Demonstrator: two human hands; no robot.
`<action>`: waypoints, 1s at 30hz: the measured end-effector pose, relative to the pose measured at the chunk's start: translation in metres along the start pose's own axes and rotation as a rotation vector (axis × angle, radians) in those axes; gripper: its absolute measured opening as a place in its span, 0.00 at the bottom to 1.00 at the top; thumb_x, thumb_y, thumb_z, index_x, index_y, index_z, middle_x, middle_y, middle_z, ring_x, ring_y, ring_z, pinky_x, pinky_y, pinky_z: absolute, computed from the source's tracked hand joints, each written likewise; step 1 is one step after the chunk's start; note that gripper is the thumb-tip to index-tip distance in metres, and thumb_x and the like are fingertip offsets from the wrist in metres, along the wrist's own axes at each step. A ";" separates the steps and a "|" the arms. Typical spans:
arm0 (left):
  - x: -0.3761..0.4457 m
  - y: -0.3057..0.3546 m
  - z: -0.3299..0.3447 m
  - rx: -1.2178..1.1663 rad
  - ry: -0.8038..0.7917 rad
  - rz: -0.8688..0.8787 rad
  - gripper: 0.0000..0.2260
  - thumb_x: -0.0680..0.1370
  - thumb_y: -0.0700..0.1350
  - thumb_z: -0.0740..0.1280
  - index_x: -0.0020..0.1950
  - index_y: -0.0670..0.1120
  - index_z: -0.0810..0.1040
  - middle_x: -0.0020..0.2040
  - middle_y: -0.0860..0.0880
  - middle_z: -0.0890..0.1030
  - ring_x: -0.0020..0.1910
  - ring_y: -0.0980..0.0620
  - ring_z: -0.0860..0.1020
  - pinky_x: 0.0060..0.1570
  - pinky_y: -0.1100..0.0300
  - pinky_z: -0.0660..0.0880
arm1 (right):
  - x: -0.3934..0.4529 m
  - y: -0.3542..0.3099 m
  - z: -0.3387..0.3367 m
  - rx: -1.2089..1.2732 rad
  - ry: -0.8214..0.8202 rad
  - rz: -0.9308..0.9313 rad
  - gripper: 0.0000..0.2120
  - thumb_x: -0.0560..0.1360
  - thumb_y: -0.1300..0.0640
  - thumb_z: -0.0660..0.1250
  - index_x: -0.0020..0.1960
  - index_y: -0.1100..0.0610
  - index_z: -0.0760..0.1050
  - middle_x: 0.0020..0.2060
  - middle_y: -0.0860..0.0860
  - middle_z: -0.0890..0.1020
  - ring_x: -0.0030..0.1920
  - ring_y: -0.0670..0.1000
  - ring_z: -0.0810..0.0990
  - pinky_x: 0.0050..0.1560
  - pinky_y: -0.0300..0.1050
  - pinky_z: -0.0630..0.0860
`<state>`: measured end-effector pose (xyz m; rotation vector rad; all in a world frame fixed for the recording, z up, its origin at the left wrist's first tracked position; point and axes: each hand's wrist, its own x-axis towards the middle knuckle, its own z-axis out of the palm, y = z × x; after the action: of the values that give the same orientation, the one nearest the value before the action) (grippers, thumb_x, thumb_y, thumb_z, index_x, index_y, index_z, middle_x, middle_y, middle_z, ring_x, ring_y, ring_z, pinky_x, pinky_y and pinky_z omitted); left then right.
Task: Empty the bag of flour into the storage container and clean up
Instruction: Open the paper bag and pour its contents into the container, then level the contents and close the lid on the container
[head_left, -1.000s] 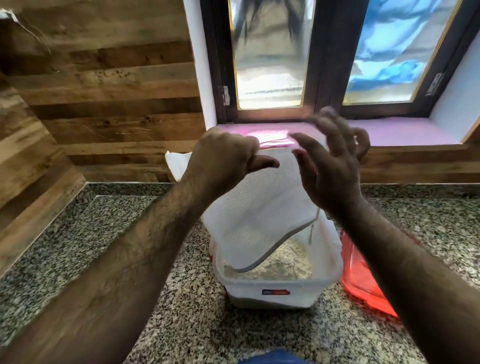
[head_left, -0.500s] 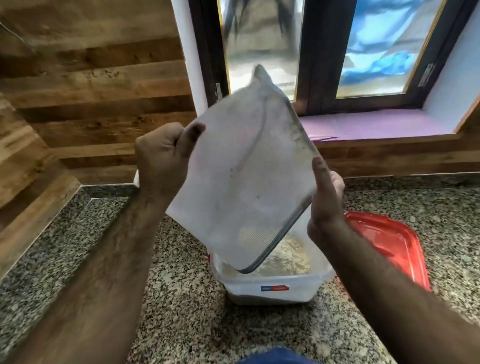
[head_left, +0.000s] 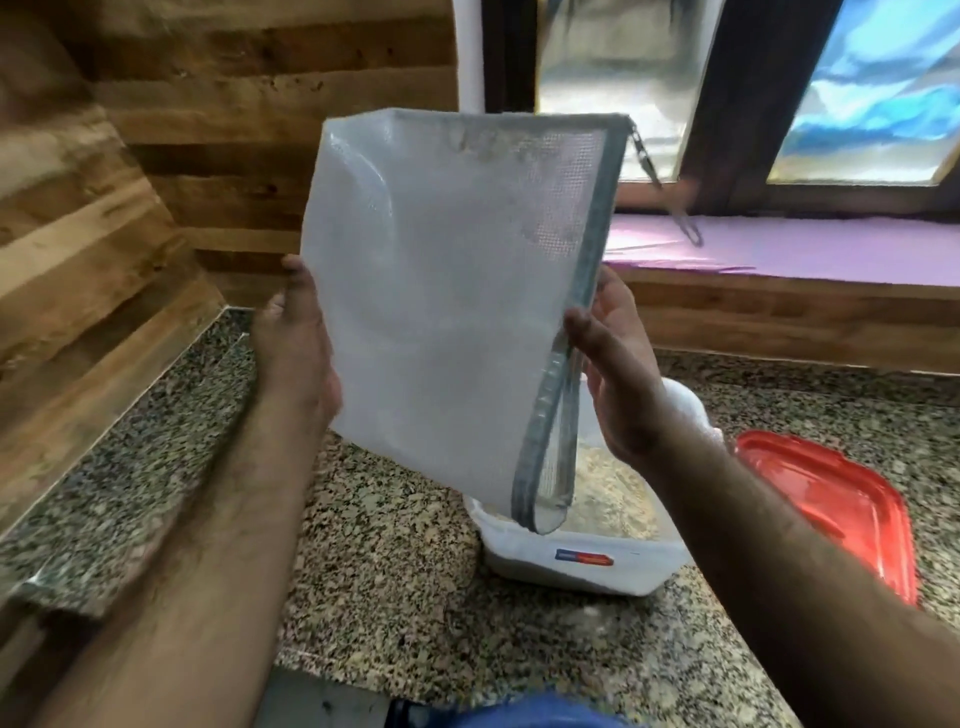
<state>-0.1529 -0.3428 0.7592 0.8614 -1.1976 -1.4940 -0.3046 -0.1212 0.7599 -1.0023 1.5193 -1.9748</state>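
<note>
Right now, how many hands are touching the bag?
2. The left hand holds the left edge of the bag; the right hand touches its zipper edge on the right. Fingers behind the bag are hidden.

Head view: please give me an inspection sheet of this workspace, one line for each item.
Surface: speckled granite counter, no spill seen.
Job's things: mesh zip bag held upright over the storage container; flour inside; red lid lies beside.
Clutter: nothing seen.
Grippers: left hand and right hand each grip a bag edge.
Cables: nothing seen.
Surroundings: wood-panel wall, window, pink sill.
</note>
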 end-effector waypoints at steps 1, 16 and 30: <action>0.000 -0.004 -0.010 0.016 0.030 -0.035 0.21 0.85 0.62 0.64 0.64 0.46 0.82 0.51 0.53 0.89 0.45 0.56 0.89 0.41 0.58 0.86 | 0.003 0.000 0.006 -0.015 -0.031 0.026 0.35 0.74 0.48 0.71 0.76 0.63 0.67 0.62 0.53 0.83 0.63 0.56 0.84 0.60 0.51 0.81; 0.068 -0.140 -0.213 0.329 0.211 -0.318 0.18 0.82 0.62 0.69 0.49 0.47 0.84 0.47 0.50 0.88 0.51 0.44 0.88 0.55 0.48 0.84 | 0.018 0.151 0.186 -0.119 -0.081 0.620 0.13 0.75 0.67 0.69 0.57 0.56 0.82 0.51 0.53 0.90 0.50 0.54 0.90 0.51 0.51 0.87; 0.088 -0.243 -0.246 1.357 -0.779 0.198 0.38 0.84 0.68 0.56 0.88 0.57 0.43 0.87 0.50 0.39 0.86 0.47 0.40 0.83 0.46 0.44 | -0.004 0.275 0.198 -1.161 0.109 0.604 0.40 0.80 0.45 0.69 0.85 0.57 0.57 0.82 0.60 0.64 0.79 0.65 0.67 0.77 0.61 0.69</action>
<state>-0.0094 -0.4876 0.4659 0.9160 -2.8979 -0.6638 -0.1703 -0.3219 0.5215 -0.6267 2.6819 -0.6447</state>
